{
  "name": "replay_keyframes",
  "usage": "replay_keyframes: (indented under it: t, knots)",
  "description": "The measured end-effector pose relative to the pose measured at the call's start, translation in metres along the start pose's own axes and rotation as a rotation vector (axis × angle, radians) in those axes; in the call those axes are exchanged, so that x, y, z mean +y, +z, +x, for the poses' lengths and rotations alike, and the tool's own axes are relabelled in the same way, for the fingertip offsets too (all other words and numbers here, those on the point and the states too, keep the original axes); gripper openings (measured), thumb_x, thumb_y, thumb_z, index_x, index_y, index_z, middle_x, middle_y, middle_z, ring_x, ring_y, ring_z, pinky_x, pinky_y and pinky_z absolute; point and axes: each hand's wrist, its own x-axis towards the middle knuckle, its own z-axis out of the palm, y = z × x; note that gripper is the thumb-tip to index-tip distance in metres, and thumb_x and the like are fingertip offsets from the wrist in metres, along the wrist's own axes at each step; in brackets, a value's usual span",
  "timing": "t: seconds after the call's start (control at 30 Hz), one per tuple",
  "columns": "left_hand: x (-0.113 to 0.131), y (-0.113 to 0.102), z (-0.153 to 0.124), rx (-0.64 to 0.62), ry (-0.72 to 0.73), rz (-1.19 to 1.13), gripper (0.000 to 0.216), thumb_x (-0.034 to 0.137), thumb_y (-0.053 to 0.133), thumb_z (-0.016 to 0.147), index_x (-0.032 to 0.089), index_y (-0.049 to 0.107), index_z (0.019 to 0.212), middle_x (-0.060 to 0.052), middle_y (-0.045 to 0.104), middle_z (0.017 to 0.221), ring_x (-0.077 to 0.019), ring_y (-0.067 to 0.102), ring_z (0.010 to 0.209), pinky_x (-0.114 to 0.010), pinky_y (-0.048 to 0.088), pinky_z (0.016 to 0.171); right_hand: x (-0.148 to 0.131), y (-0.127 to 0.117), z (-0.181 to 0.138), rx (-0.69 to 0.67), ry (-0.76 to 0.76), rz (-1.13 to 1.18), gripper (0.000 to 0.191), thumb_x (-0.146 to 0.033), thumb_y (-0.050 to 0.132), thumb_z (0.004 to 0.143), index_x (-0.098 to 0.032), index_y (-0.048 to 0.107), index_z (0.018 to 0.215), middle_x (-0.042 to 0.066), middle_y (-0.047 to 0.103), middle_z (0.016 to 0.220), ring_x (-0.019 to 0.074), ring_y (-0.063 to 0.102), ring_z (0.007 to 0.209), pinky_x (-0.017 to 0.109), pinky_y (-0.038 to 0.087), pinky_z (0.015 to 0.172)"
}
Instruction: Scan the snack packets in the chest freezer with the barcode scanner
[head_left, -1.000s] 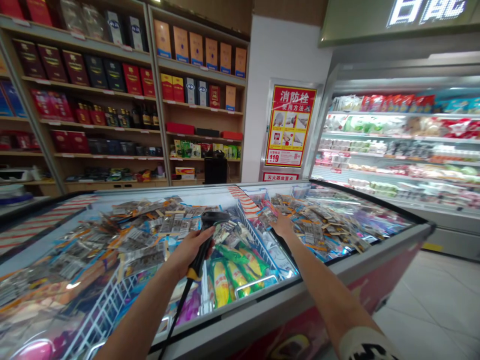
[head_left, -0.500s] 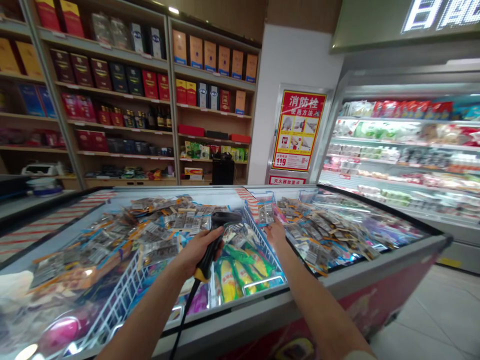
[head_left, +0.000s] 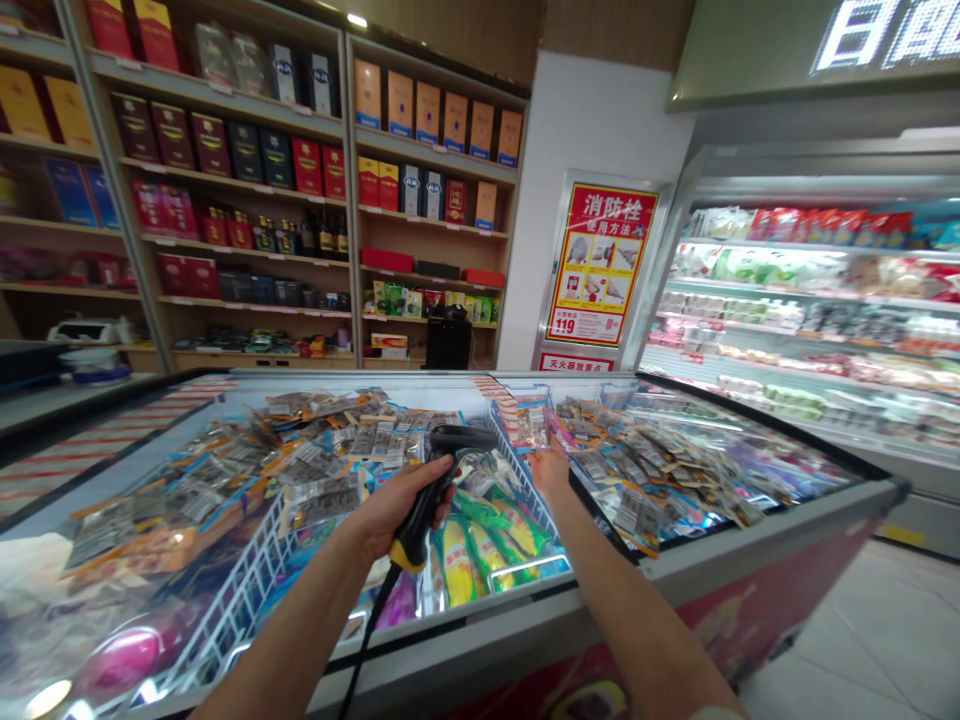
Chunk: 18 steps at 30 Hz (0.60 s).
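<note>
My left hand point(head_left: 394, 505) is closed round the handle of a black barcode scanner point(head_left: 442, 470) with a yellow collar and a cable hanging down. The scanner's head points right, over the open middle of a chest freezer point(head_left: 675, 565). My right hand point(head_left: 551, 470) pinches a small clear packet with a blue edge point(head_left: 534, 425) and holds it upright just beyond the scanner's head. Several packets of the same kind point(head_left: 652, 470) lie spread over the freezer's glass lids on both sides. Below the hands, yellow and green wrapped items point(head_left: 480, 545) lie in a white wire basket point(head_left: 247, 590).
Wooden shelves point(head_left: 247, 200) with boxed goods and bottles line the back wall. A red notice point(head_left: 600, 262) hangs beside an open refrigerated case point(head_left: 810, 300) at the right. A small black bin point(head_left: 448, 338) stands behind the freezer. Tiled floor point(head_left: 877, 640) lies at the lower right.
My right hand has lifted one packet off the right lid and brought it left toward the scanner's head. The camera view has shifted slightly; the scanner stays in my left hand.
</note>
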Motion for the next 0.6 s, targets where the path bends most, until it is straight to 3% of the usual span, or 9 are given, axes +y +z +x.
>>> replay_keyframes:
  t: [0.43, 0.6]
  knots:
    - [0.001, 0.006, 0.009, 0.016, -0.048, -0.094, 0.021, 0.034, 0.055, 0.074, 0.013, 0.054, 0.072, -0.002, 0.057, 0.053, -0.0071, 0.049, 0.039, -0.016, 0.037, 0.036, -0.002, -0.002, 0.000, 0.045, 0.022, 0.059, 0.048, -0.019, 0.048, 0.062, -0.030, 0.048, 0.109, -0.004, 0.061, 0.078, 0.0082, 0.056, 0.061, 0.026, 0.047, 0.063]
    - [0.000, 0.012, 0.012, -0.015, -0.061, -0.124, 0.022, 0.035, 0.057, 0.072, 0.013, 0.055, 0.072, -0.002, 0.057, 0.053, -0.0073, 0.050, 0.040, -0.016, 0.038, 0.036, 0.004, -0.002, 0.001, 0.098, 0.031, 0.019, 0.049, -0.020, 0.049, 0.061, -0.024, 0.049, 0.110, 0.000, 0.061, 0.078, 0.0105, 0.055, 0.064, 0.029, 0.047, 0.064]
